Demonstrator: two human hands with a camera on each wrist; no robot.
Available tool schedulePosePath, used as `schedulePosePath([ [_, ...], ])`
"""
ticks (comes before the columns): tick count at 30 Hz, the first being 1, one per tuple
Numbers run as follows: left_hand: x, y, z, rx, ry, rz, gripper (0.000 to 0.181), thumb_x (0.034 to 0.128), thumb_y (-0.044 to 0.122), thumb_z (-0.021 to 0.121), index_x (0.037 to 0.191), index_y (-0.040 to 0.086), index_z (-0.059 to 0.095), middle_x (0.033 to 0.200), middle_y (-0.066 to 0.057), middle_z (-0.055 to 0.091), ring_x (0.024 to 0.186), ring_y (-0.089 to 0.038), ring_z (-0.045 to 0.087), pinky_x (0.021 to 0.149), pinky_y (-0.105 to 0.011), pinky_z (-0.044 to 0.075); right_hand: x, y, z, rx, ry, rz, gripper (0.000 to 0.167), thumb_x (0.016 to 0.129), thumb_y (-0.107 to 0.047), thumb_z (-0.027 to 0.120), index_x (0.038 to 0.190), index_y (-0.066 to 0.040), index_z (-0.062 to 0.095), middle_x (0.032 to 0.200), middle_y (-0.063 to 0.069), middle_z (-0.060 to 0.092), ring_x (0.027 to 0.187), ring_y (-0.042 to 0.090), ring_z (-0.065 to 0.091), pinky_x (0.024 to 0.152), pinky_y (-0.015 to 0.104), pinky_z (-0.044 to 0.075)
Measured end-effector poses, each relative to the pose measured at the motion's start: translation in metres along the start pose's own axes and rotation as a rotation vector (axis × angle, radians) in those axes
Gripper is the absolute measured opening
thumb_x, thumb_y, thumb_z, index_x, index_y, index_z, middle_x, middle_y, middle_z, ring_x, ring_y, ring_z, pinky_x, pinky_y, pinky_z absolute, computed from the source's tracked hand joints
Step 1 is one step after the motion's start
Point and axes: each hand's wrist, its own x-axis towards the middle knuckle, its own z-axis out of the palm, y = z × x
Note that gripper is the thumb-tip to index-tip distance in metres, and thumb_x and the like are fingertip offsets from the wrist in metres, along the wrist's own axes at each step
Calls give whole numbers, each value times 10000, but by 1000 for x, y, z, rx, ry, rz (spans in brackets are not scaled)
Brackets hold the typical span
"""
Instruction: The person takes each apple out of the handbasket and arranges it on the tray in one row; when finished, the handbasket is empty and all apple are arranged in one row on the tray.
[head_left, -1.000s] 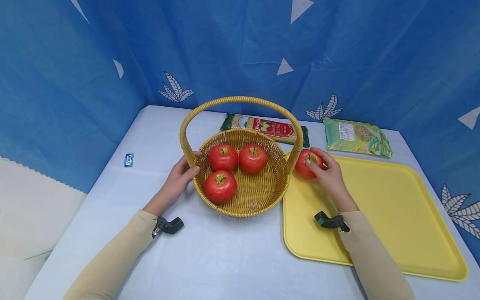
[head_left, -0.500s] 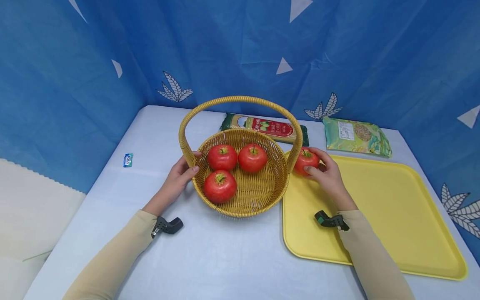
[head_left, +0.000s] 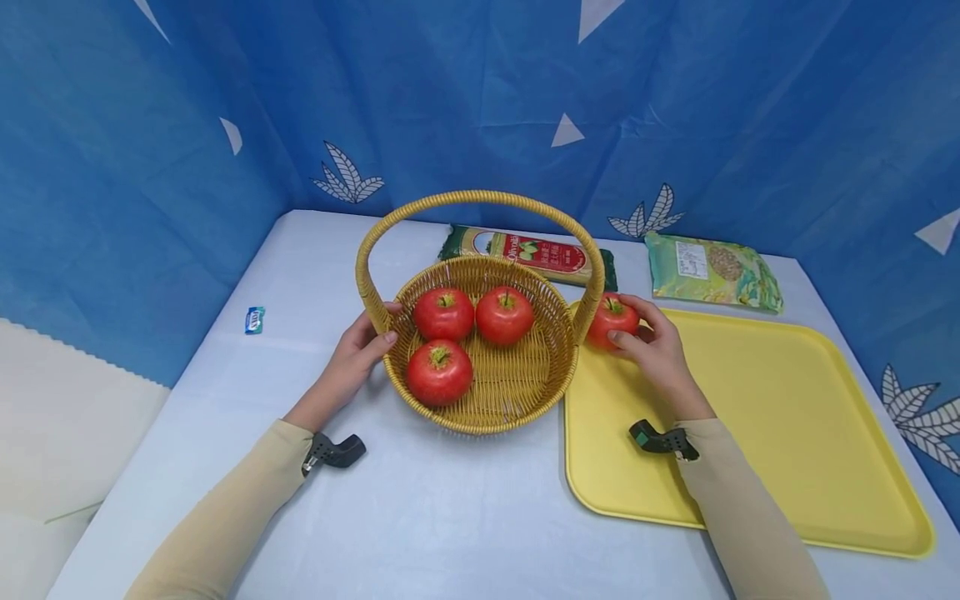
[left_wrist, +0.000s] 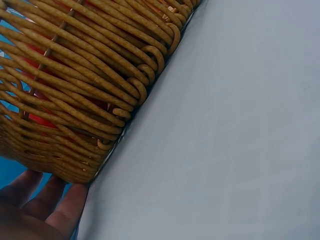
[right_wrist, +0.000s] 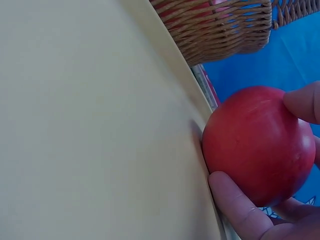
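Note:
A round wicker basket (head_left: 517, 383) with a tall arched handle stands at the middle of the table, with three red apples (head_left: 440, 372) inside. My left hand (head_left: 356, 354) grips its left side where the handle meets the rim, thumb on top. Fingertips (left_wrist: 70, 205) touch the lower wickerwork in the left wrist view. At the tray's back left corner, my right hand (head_left: 660, 350) holds another red apple (right_wrist: 257, 145) between thumb and fingers. That apple sits low at the yellow tray (head_left: 757, 417), just right of the basket; the handle partly hides it in the head view.
Behind the basket lies a pasta packet (head_left: 555, 257), partly covered by it. A green bag (head_left: 712, 271) lies beyond the tray's back edge. On the left of the table is a small blue-green wrapped packet (head_left: 254, 320). A blue curtain (head_left: 480, 100) hangs behind.
The apple in my right hand has shifted slightly left and turned, its stem now more upright, with the thumb lower on its side. The left hand and basket stay put.

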Motion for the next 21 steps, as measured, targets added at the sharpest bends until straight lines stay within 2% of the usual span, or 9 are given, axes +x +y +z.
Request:
schedulePosePath([
  [4,0,1,0,6,-2,-3,469,1043,161,522,1497,80,434,1565,-181,435,1443,-343,420,989,-132,464,0,0,-1,1,4,6,587,962,-57,644,1511,-53,435,1354,52,476,974,51,657,716,215,617],
  [13,-1,2,-1,7,2,5,464,1044,133,507,1497,72,433,1568,-189,432,1441,-362,423,984,-126,467,0,-3,-2,-23,3,29,593,960,-64,662,1506,-50,430,1425,147,454,979,36,637,714,216,616],
  [18,-1,1,0,1,0,12,467,1043,128,503,1499,63,426,1571,-191,424,1445,-363,413,984,-124,470,0,-3,-4,-18,2,33,579,959,-66,660,1492,-37,434,1347,67,476,974,41,638,706,212,615],
  [21,0,1,0,2,-1,12,469,1041,130,507,1498,63,428,1569,-191,427,1440,-358,417,985,-123,470,-1,-2,-3,-19,14,24,552,977,-93,644,1485,-27,437,1362,58,482,985,21,631,699,202,612],
])
